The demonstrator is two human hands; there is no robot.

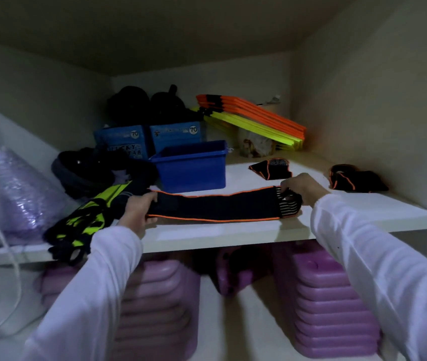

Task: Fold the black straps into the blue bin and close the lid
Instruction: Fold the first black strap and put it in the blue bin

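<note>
Both hands are gripping one stretched black strap [215,207]: left hand [139,209] pinching its end, right hand [302,187] fingers curling round the other. Two folded straps [271,169] [355,178] are lying beside one open blue bin [191,169].

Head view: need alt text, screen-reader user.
Two hands hold a long black strap with orange edging flat on a white shelf, left hand at one end, right hand at the other. Behind it stands an open blue bin; two more black straps lie further right.
</note>
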